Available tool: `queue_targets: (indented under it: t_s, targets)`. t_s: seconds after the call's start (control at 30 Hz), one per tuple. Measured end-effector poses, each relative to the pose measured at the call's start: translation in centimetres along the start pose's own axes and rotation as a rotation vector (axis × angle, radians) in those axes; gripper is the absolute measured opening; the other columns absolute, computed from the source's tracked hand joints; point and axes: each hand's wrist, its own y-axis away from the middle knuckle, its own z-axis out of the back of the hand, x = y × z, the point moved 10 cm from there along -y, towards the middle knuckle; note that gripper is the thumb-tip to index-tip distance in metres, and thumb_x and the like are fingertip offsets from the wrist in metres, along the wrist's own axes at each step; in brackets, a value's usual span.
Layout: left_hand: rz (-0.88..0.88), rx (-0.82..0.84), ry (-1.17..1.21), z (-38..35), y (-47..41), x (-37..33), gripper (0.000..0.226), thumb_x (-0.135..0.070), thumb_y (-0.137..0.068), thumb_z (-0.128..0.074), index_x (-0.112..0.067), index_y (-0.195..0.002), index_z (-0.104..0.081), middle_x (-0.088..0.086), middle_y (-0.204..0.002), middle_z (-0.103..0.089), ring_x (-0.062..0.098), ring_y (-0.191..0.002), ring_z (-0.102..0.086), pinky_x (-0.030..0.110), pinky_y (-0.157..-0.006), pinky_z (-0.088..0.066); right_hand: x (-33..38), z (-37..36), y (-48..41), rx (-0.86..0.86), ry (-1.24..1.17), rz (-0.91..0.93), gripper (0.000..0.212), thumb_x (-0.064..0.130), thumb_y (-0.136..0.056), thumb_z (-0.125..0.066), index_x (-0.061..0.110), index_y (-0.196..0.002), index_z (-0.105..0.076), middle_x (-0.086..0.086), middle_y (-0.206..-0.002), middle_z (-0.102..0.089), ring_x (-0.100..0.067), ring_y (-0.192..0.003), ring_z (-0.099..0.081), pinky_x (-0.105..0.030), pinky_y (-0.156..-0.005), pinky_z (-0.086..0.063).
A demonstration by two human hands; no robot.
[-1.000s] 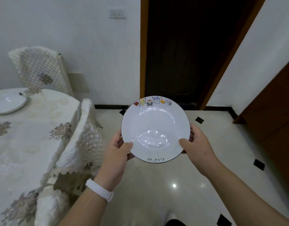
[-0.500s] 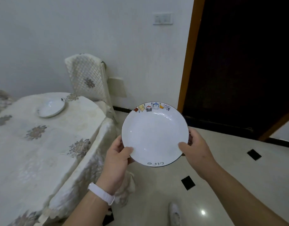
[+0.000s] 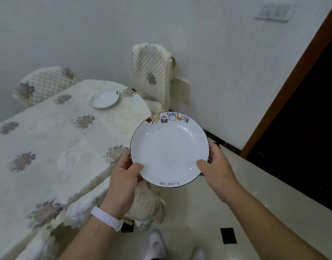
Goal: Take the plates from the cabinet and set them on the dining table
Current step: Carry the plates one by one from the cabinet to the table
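Plate (image 3: 169, 149) was held level in the air, just beside the table (image 3: 48, 143) edge, above floor. L hand (image 3: 123, 177) and R hand (image 3: 215, 166) were clamped on opposite rims, thumbs on top. 2nd plate (image 3: 104, 98) was set on the table's far end, near a chair (image 3: 152, 76).

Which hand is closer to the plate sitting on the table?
Left. The left hand grips the carried plate on the side toward the plate on the table; the right hand grips the opposite rim, farther away.
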Motion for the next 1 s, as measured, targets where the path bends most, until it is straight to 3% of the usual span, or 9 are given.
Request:
queue_targets:
  t_s: [0.13,0.3,0.47,0.57,0.7,0.83,1.0]
  targets:
    - [0.007,-0.086,0.041,3.2,-2.2,-0.2,0.052,0.012,-0.088,-0.042,-0.020,-0.123,-0.063,-0.003,-0.107,-0.072,0.015,-0.091,-0.069,0.031,-0.066,-0.057,0.7,-4.1,-3.1,0.084,0.020,0.002,0.054,-0.006,-0.083,-0.050,0.042,-0.107,-0.057,0.019,-0.104,-0.068,-0.009,-0.099,-0.065,-0.034,-0.079,-0.057]
    - [0.014,-0.148,0.071,7.4,-6.0,-0.6,0.049,0.010,-0.088,-0.042,-0.022,-0.116,-0.066,0.001,-0.103,-0.072,0.021,-0.089,-0.068,0.038,-0.066,-0.058,1.6,-9.6,-6.8,0.145,0.051,0.010,0.051,-0.004,-0.083,-0.051,0.035,-0.114,-0.057,0.018,-0.107,-0.069,-0.011,-0.099,-0.066,-0.034,-0.078,-0.058]
    - [0.038,-0.205,0.147,12.4,-10.5,-1.6,0.048,0.010,-0.089,-0.043,-0.019,-0.121,-0.063,0.000,-0.106,-0.070,0.014,-0.081,-0.071,0.030,-0.058,-0.057,2.8,-16.1,-10.5,0.205,0.128,-0.004,0.049,-0.004,-0.084,-0.050,0.038,-0.107,-0.056,0.023,-0.099,-0.069,-0.011,-0.093,-0.067,-0.034,-0.074,-0.057]
    - [0.015,-0.239,0.158,15.7,-13.1,-2.4,0.049,0.011,-0.088,-0.043,-0.018,-0.122,-0.063,-0.004,-0.104,-0.072,0.021,-0.094,-0.068,0.031,-0.064,-0.057,3.5,-20.4,-13.0,0.239,0.178,0.008,0.049,-0.003,-0.084,-0.051,0.040,-0.106,-0.056,0.023,-0.099,-0.069,-0.010,-0.092,-0.067,-0.033,-0.073,-0.058]
    - [0.006,-0.282,0.171,20.4,-15.6,-2.9,0.051,0.011,-0.087,-0.043,-0.021,-0.120,-0.064,-0.006,-0.100,-0.073,0.013,-0.087,-0.068,0.031,-0.065,-0.057,3.5,-26.0,-15.3,0.283,0.246,0.007,0.049,0.005,-0.079,-0.052,0.038,-0.115,-0.057,0.017,-0.104,-0.069,-0.015,-0.093,-0.067,-0.040,-0.079,-0.058]
    - [0.022,-0.358,0.179,24.5,-16.9,-2.4,0.050,0.009,-0.087,-0.044,-0.024,-0.118,-0.065,-0.005,-0.102,-0.072,0.015,-0.091,-0.066,0.036,-0.071,-0.055,2.9,-30.6,-16.7,0.332,0.279,-0.014,0.044,0.000,-0.083,-0.052,0.028,-0.116,-0.056,0.008,-0.105,-0.069,-0.018,-0.094,-0.067,-0.030,-0.071,-0.059]
    - [0.052,-0.437,0.199,28.0,-17.8,-0.9,0.052,0.009,-0.087,-0.045,-0.025,-0.122,-0.064,-0.007,-0.107,-0.072,0.018,-0.097,-0.068,0.037,-0.074,-0.057,1.3,-35.0,-18.6,0.441,0.355,-0.056,0.044,0.000,-0.085,-0.051,0.029,-0.118,-0.053,0.010,-0.106,-0.066,-0.015,-0.092,-0.066,-0.042,-0.074,-0.058]
